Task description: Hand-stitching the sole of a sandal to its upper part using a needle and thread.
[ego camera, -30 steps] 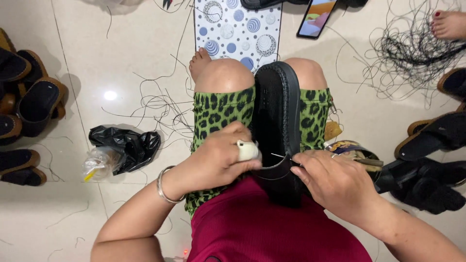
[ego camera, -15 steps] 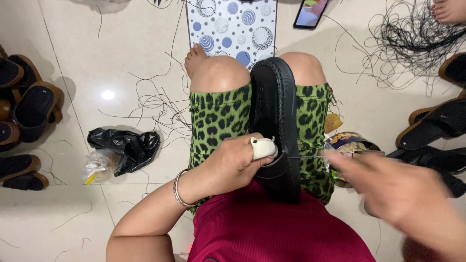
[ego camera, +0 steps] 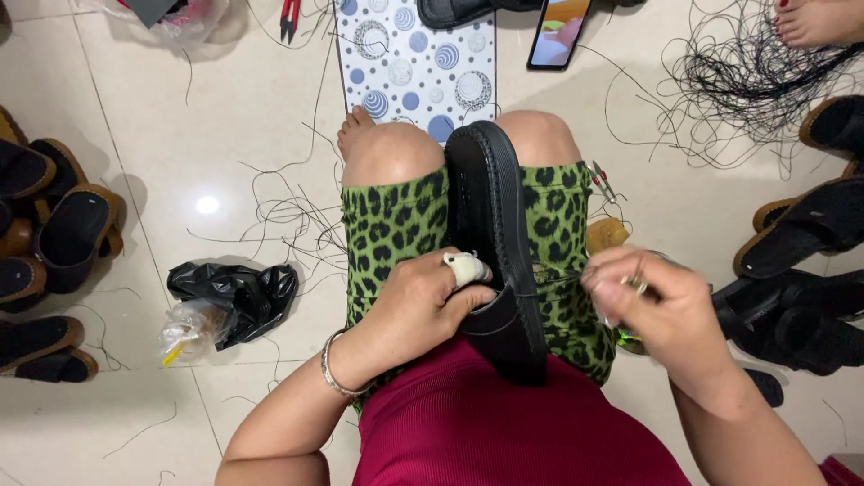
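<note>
- Now my right hand [ego camera: 661, 301] has drawn away from the black shoe [ego camera: 495, 243] since a moment ago, fingers pinched shut on thread, so the stitch is pulling tight.
- Left hand [ego camera: 418, 306] grips the shoe's heel end on my lap, taped finger on top.
- Right of that hand, sandals [ego camera: 801, 310] crowd the floor; upward stays open.

Bright, even indoor light falls from overhead, and a small round glare spot shines on the glossy tile floor [ego camera: 207, 205] left of the knees. Shadows are soft and short, pooling beside the sandals [ego camera: 63, 229] at the left edge and under the black plastic bag [ego camera: 236, 292]. Most of the scene is sharp, but the right hand [ego camera: 661, 310] is smeared by motion blur, and lines bend slightly toward the corners.
</note>
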